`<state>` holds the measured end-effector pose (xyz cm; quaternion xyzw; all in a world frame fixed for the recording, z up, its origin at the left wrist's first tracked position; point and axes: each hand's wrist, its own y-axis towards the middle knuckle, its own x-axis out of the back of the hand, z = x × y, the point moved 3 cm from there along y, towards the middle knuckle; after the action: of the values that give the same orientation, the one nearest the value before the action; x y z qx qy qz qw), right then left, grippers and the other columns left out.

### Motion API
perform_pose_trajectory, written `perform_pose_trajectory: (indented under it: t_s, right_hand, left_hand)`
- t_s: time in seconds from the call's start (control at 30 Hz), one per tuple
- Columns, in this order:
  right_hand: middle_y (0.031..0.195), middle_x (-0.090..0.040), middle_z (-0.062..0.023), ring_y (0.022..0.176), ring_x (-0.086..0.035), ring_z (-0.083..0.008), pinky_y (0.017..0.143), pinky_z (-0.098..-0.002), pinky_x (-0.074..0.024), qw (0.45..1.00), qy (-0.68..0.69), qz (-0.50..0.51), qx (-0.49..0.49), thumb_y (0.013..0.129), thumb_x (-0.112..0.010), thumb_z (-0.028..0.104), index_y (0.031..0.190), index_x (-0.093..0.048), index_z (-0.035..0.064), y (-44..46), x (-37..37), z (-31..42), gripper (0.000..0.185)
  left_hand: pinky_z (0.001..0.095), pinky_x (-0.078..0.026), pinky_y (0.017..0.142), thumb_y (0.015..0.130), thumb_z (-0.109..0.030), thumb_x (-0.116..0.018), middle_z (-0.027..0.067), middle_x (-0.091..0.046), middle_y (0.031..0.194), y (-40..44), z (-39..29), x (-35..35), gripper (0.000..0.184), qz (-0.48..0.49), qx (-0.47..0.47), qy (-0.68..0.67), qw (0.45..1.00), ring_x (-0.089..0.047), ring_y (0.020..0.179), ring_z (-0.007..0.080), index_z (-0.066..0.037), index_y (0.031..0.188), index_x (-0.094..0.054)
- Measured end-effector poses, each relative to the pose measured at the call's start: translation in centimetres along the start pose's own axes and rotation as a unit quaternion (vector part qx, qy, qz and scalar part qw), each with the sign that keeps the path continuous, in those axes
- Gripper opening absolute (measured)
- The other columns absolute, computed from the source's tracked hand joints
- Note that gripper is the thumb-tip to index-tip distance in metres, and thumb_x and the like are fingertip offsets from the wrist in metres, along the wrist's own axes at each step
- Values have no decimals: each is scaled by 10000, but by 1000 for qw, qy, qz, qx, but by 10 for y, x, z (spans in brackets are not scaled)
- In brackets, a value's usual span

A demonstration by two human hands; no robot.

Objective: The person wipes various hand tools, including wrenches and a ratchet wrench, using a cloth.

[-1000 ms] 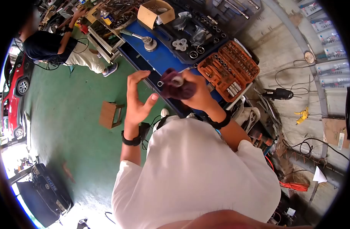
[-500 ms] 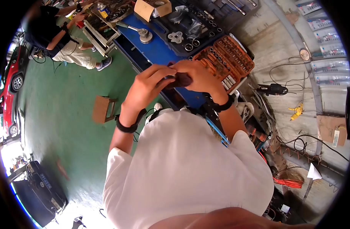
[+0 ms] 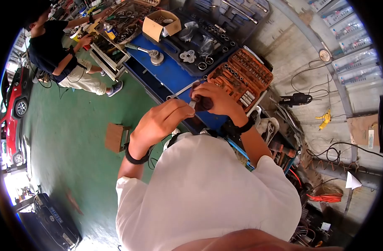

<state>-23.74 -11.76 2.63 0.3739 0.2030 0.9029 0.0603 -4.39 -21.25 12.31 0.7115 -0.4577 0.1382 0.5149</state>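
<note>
Both hands meet over the edge of the workbench around a bunched dark maroon cloth [image 3: 204, 104], taken here as the centre of the clock, with twelve toward the top of the view. Reaching in from eight o'clock, the left hand [image 3: 160, 120] has its fingers drawn together, with thumb and fingertips pinched at a small pale metal piece [image 3: 192, 103] on the near side of the cloth; what the piece is cannot be told. At three o'clock, the right hand [image 3: 220, 100] is curled over the cloth and grips it, its palm hidden. Just past the cloth, toward ten, a slim silver bar [image 3: 185, 89] lies slantwise over the blue bench top [image 3: 170, 79]. Near the right hand, at two o'clock, sits an open orange socket case [image 3: 230, 86] with rows of sockets and bits; at twelve stands an open dark tool case [image 3: 190, 72] with rings and plastic-wrapped parts. Between ten and eleven lies a round-headed tool [image 3: 156, 57] with a green-ended handle, and beyond it, at eleven, an open cardboard box [image 3: 153, 29]. Well apart, a small wooden stool [image 3: 114, 137] stands on the green floor [image 3: 87, 167] toward eight, and toward ten a co-worker [image 3: 49, 50] in a dark top reaches over another cluttered surface.
</note>
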Motion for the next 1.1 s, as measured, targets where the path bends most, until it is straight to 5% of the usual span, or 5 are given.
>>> perform_pose_trajectory:
  t_s: [0.17, 0.37, 0.6, 0.73, 1.1]
  right_hand:
    - [1036, -654, -102, 1023, -617, -321, 852, -422, -484, 998, -47, 16, -38, 670, -776, 10, 1118, -614, 88, -12, -9, -18, 483]
    - [982, -677, -91, 932, -625, -326, 779, -435, -475, 983, -122, 110, -85, 716, -747, 58, 1157, -597, 88, -15, -16, -10, 467]
    - [799, -661, -77, 797, -648, -293, 724, -412, -466, 973, -183, 141, 5, 715, -702, 41, 1317, -556, 105, -20, -49, -5, 623]
    - [786, -643, -84, 757, -636, -275, 709, -399, -462, 944, -239, 229, 21, 724, -705, 40, 1424, -466, 101, -32, -61, -12, 742]
    - [759, -631, -74, 706, -631, -276, 623, -397, -468, 955, -270, 112, -38, 751, -707, 78, 1524, -356, 126, -42, -99, -7, 851]
  left_hand:
    - [338, -594, 673, 726, 51, -792, 84, -662, 941, -17, 6, 0, 291, -10, 17, 12, 1000, -697, 857, 237, -22, 959, -634]
    - [323, -574, 700, 787, 47, -768, 99, -631, 913, -49, 39, -7, 256, -114, 234, -99, 960, -685, 836, 230, -16, 969, -600]
    - [417, -493, 603, 862, -241, -729, 145, -649, 713, -109, 80, -61, 225, 134, 430, 30, 892, -636, 647, 337, -75, 983, -636]
    - [436, -483, 571, 884, -272, -710, 175, -640, 675, -128, 82, -82, 223, 254, 427, 25, 867, -623, 620, 377, -55, 899, -663]
    - [513, -495, 586, 928, -312, -636, 223, -642, 683, -127, 78, -114, 301, 162, 417, 23, 894, -624, 661, 452, -29, 832, -677]
